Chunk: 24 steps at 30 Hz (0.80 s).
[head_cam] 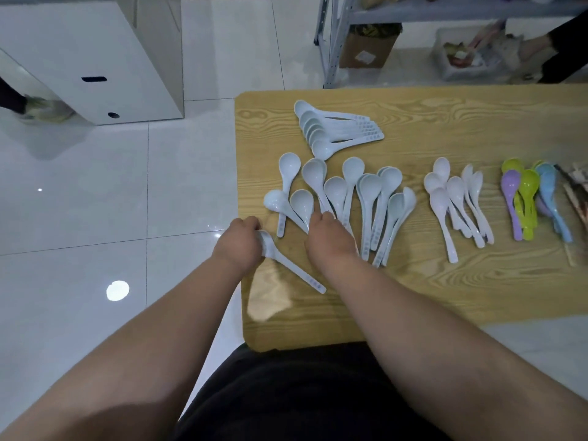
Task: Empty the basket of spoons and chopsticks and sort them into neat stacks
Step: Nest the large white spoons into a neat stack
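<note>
Gripping one white spoon (288, 265) by its bowl in my left hand (237, 241), I am resting my right hand (331, 238) on the handles of the loose spoons (369, 189) on the wooden table (445, 297); I cannot tell whether it is pinching any. About six nested spoons (337, 128) are lying beyond, coloured spoons (528, 202) and chopsticks (576, 198) rightward.

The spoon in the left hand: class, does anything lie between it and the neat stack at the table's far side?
Yes: loose pale spoons scattered on the table lie between the spoon in the left hand and the neat stack. Above them, nothing visible blocks the way.
</note>
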Each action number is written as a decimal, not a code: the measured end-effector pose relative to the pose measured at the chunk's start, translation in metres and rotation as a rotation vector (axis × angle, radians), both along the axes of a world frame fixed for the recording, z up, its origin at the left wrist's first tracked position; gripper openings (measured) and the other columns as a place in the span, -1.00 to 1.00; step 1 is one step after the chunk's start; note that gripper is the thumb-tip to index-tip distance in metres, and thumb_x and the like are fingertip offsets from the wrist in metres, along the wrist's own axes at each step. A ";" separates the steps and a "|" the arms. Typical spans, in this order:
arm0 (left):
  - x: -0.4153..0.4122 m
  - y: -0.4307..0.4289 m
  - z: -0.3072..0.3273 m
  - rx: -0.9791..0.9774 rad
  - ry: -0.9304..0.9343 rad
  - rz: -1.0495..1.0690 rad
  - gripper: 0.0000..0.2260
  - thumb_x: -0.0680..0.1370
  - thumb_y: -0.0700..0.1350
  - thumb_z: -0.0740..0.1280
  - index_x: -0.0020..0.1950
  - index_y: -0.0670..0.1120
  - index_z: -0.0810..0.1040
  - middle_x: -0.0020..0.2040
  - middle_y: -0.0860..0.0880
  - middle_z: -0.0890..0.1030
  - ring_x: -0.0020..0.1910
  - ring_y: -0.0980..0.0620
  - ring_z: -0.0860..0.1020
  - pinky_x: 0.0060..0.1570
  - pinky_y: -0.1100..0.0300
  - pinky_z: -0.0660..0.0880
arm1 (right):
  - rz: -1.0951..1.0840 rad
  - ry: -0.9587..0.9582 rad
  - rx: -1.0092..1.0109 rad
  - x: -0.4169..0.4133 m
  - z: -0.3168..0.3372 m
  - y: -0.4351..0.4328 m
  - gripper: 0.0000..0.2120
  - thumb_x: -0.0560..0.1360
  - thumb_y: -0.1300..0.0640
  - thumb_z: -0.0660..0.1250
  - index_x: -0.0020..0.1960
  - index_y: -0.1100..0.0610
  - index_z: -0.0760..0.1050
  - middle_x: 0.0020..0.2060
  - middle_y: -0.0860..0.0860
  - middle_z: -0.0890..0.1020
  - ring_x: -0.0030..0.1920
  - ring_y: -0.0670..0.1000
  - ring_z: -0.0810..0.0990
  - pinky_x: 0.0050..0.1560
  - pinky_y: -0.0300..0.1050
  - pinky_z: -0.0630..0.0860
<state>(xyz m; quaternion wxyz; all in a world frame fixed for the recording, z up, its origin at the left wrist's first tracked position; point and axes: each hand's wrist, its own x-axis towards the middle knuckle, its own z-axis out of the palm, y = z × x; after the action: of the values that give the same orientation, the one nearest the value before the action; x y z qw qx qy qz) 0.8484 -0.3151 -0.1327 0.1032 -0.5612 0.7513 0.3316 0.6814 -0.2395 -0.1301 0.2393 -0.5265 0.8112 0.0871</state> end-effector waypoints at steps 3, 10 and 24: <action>0.021 0.011 0.002 0.087 0.091 0.066 -0.75 0.53 -0.26 0.23 0.16 -0.11 0.56 0.02 -0.15 0.57 -0.13 -0.13 0.55 -0.26 0.13 0.40 | -0.007 0.002 0.034 0.002 0.001 0.005 -0.58 0.60 0.31 0.12 0.45 0.23 0.25 0.25 0.20 0.43 0.21 0.18 0.50 0.06 0.03 0.49; 0.040 0.032 0.008 0.334 0.362 0.381 -0.81 0.55 -0.24 0.22 0.07 -0.04 0.56 0.02 -0.11 0.62 -0.08 -0.12 0.63 -0.24 0.16 0.56 | -0.017 0.011 0.091 -0.001 -0.002 0.022 -0.66 0.58 0.35 0.14 0.34 0.23 0.34 0.21 0.20 0.46 0.15 0.20 0.51 -0.04 0.01 0.45; 0.027 0.063 0.041 0.607 0.707 0.643 -0.80 0.64 -0.17 0.22 0.18 -0.10 0.60 -0.02 -0.13 0.59 -0.21 -0.06 0.57 -0.21 0.14 0.61 | -0.170 -0.679 -0.141 -0.015 0.056 0.089 -0.79 0.60 -0.01 0.35 0.23 -0.17 0.57 0.04 -0.16 0.63 0.04 -0.14 0.61 0.08 -0.10 0.55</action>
<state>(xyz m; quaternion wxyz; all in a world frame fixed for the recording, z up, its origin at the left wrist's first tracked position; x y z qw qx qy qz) 0.8757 -0.2518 -0.0916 -0.1042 -0.5617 0.4025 0.7153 0.6667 -0.1505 -0.0739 0.4649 -0.4714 0.7301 -0.1691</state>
